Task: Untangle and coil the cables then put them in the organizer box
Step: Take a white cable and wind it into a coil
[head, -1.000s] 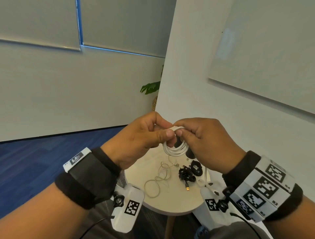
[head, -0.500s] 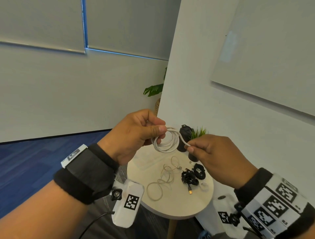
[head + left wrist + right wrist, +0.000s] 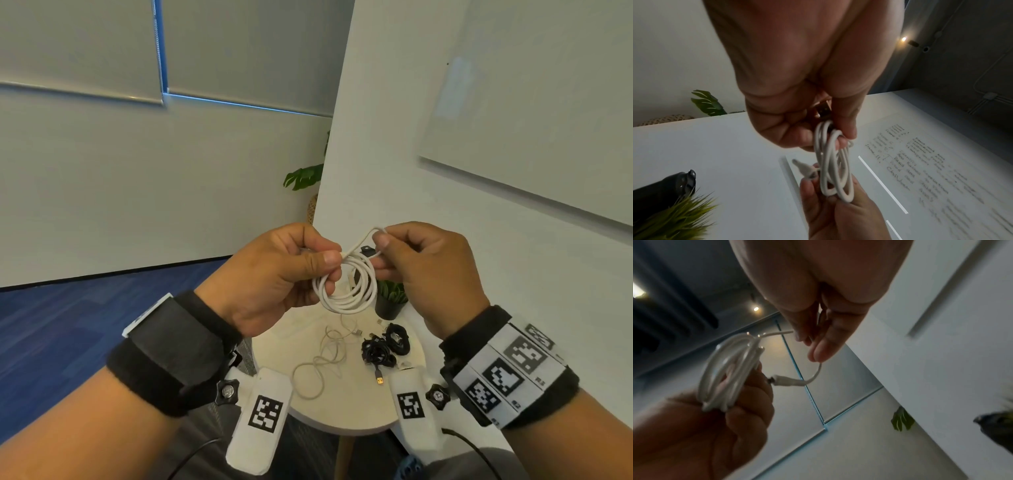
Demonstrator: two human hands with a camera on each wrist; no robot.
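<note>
Head view bright, even; wrist views dim (blurred, edge-warped).

An office or meeting room is suggested by a wall-mounted whiteboard (image 3: 534, 113) with handwritten notes, blue carpet (image 3: 68, 325), drawn roller blinds (image 3: 78, 48), a potted plant (image 3: 305, 176) and a small round tabletop (image 3: 342, 411).
</note>
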